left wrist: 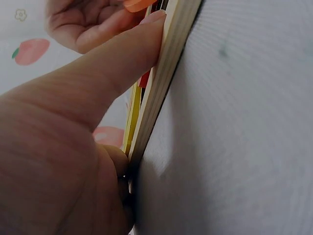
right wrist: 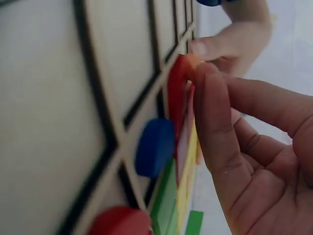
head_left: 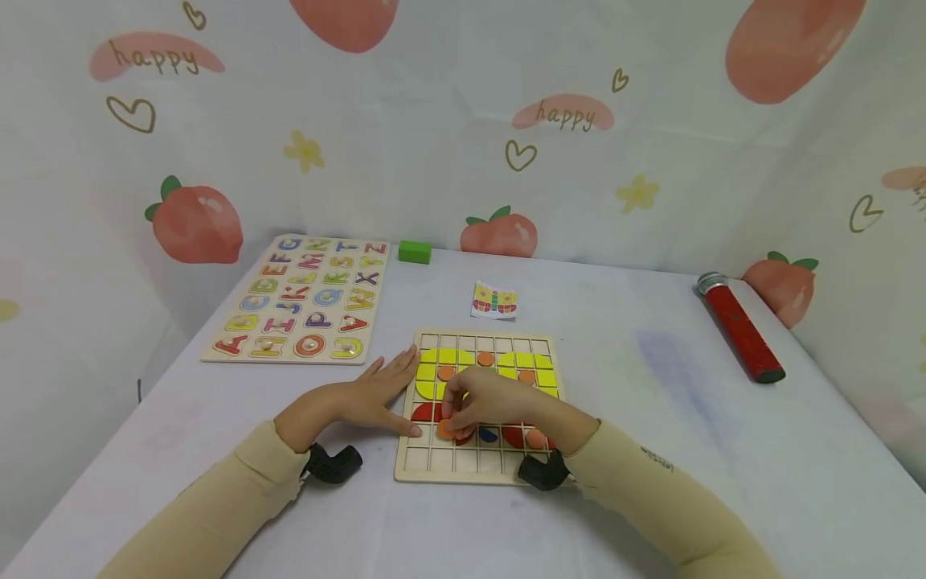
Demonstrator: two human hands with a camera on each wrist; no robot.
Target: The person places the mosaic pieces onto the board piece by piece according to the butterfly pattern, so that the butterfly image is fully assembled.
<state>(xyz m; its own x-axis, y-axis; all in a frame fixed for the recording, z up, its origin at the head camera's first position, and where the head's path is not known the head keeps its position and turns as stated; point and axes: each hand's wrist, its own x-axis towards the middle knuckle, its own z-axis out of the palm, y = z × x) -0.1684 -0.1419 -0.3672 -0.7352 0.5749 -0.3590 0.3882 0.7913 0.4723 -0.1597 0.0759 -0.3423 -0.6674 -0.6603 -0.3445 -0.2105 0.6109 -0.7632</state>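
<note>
A wooden grid board (head_left: 463, 462) lies on the table with yellow, red, green, blue and orange pieces in its squares. My right hand (head_left: 492, 397) pinches an orange disc (head_left: 444, 429) between thumb and fingers over the lower left squares, at a red piece (right wrist: 177, 93). A blue piece (head_left: 488, 435) sits in a square to the right of that disc. With fingers extended, my left hand (head_left: 370, 399) rests against the board's left edge, its thumb on the lower left rim. Part of the board's middle is hidden under my right hand.
Behind the board lies a small card (head_left: 495, 300) with a coloured butterfly pattern. An alphabet puzzle board (head_left: 249, 354) lies at the back left, near a green block (head_left: 415, 252). At the right is a red microphone (head_left: 741, 330). A printed curtain (head_left: 405, 104) hangs behind the table.
</note>
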